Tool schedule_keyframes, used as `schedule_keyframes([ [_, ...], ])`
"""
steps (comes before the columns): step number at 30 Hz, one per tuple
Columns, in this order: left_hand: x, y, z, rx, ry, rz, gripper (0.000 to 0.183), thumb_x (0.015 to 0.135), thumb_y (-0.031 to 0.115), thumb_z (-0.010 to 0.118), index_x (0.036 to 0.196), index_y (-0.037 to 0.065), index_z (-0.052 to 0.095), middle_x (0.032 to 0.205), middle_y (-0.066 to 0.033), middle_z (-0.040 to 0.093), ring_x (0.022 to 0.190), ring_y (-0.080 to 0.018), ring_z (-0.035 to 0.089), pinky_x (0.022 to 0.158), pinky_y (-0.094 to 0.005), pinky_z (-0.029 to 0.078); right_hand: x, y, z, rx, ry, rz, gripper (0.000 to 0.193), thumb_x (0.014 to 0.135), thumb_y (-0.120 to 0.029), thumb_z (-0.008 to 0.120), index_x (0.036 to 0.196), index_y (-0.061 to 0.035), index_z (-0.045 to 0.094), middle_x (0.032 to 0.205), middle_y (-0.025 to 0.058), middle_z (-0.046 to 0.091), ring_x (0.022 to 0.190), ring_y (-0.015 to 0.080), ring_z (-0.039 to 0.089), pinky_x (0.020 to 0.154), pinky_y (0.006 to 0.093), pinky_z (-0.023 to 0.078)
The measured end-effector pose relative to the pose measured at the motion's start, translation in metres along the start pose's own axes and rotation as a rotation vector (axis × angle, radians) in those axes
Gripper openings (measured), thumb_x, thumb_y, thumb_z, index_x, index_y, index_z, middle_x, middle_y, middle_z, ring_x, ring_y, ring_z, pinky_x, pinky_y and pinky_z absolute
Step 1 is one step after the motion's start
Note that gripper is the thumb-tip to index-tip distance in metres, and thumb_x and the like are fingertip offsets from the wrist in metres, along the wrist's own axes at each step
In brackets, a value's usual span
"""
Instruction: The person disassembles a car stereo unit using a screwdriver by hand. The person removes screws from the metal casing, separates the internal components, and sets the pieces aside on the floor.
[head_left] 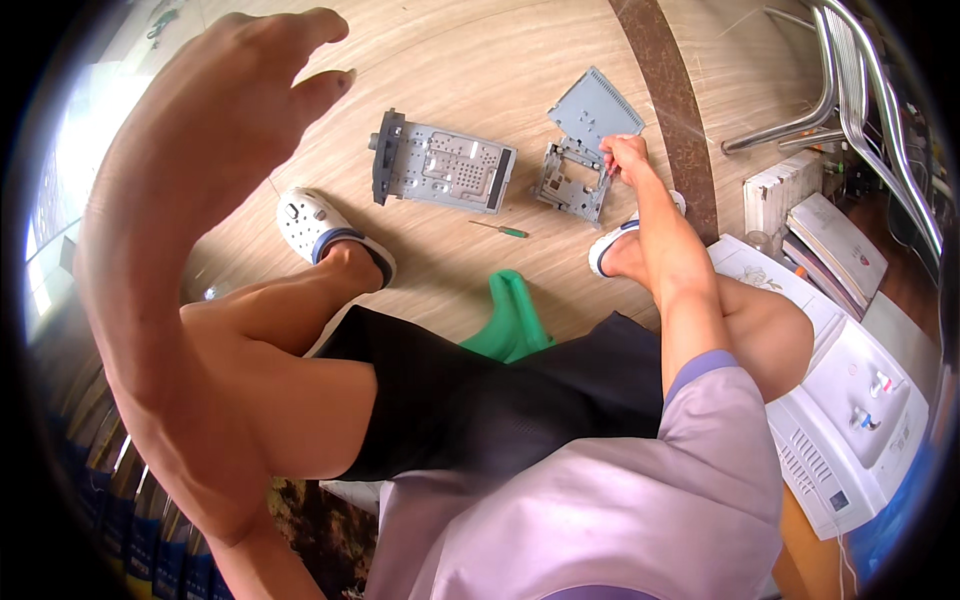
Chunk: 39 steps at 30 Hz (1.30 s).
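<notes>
My left hand (270, 75) is raised close in at the upper left, its thumb and forefinger apart and nothing between them. Down on the floor, my right hand (625, 155) has its fingers closed at the upper right edge of a small grey metal frame (572, 182) with an opening in its middle. Fingers hide the exact spot they grip. A flat grey metal cover plate (598, 108) lies just beyond the frame. To the left rests a larger metal device casing (450, 165) with a dark front panel. A green-handled screwdriver (500, 229) lies below it.
A green plastic stool edge (510, 315) shows between my legs. My white clogs (325, 230) stand on either side. On the right are a white water dispenser (850, 400), stacked books (835, 250) and a chrome chair frame (835, 80). A dark stripe (670, 100) crosses the tiled floor.
</notes>
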<state>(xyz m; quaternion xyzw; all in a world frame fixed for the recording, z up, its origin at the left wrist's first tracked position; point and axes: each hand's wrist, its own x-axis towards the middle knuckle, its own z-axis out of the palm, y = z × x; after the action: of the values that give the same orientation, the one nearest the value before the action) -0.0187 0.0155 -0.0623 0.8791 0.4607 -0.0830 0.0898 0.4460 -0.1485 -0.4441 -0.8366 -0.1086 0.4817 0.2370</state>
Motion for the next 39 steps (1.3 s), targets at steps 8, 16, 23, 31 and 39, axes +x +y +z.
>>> schedule_keyframes([
  [8, 0.017, 0.004, 0.008, 0.038, -0.01, 0.042, 0.035, 0.103, 0.029, 0.065, 0.134, 0.013, 0.067, 0.119, -0.0151, 0.075, 0.104, -0.0278, 0.075, 0.088, -0.0407, 0.061, 0.015, -0.009, -0.006, 0.029, -0.097, -0.004, 0.018, 0.095, -0.012, 0.07, 0.108, 0.0005, 0.066, 0.086, 0.01, 0.071, 0.054, 0.0156, 0.056, 0.044, 0.0347, 0.047],
  [16, 0.017, 0.016, -0.014, 0.033, 0.098, 0.089, 0.032, 0.103, 0.03, 0.065, 0.127, 0.011, 0.07, 0.107, -0.0156, 0.076, 0.097, -0.0308, 0.074, 0.085, -0.0421, 0.06, 0.005, -0.052, -0.043, 0.142, -0.033, 0.04, 0.015, 0.098, -0.011, 0.062, 0.104, 0.002, 0.06, 0.087, 0.0138, 0.066, 0.054, 0.0175, 0.054, 0.045, 0.0366, 0.049],
  [23, 0.006, 0.038, -0.039, -0.019, -0.125, 0.075, 0.032, 0.1, 0.029, 0.064, 0.121, 0.006, 0.071, 0.105, -0.0186, 0.075, 0.099, -0.0355, 0.072, 0.087, -0.0457, 0.057, -0.114, -0.2, -0.046, 0.205, -0.256, -0.274, 0.018, 0.103, -0.017, 0.057, 0.1, 0.0004, 0.06, 0.074, 0.0124, 0.063, 0.065, 0.025, 0.066, 0.063, 0.0408, 0.057],
  [31, -0.003, 0.024, -0.044, -0.093, -0.005, 0.147, 0.031, 0.097, 0.028, 0.063, 0.114, 0.003, 0.073, 0.104, -0.0196, 0.075, 0.101, -0.0381, 0.07, 0.089, -0.048, 0.056, -0.303, -0.232, 0.029, -0.461, -0.367, -0.946, 0.045, 0.104, -0.026, 0.065, 0.139, 0.0009, 0.056, 0.097, 0.0113, 0.073, 0.083, 0.0158, 0.072, 0.07, 0.0269, 0.057],
  [39, -0.012, 0.011, -0.048, -0.07, -0.041, 0.119, 0.029, 0.096, 0.028, 0.063, 0.107, 0.002, 0.073, 0.103, -0.0186, 0.075, 0.1, -0.0375, 0.07, 0.089, -0.0488, 0.055, -0.345, -0.171, 0.071, -0.476, -0.23, -1.123, 0.036, 0.103, -0.037, 0.066, 0.117, -0.0032, 0.067, 0.093, 0.013, 0.078, 0.09, 0.0243, 0.077, 0.078, 0.0338, 0.058],
])
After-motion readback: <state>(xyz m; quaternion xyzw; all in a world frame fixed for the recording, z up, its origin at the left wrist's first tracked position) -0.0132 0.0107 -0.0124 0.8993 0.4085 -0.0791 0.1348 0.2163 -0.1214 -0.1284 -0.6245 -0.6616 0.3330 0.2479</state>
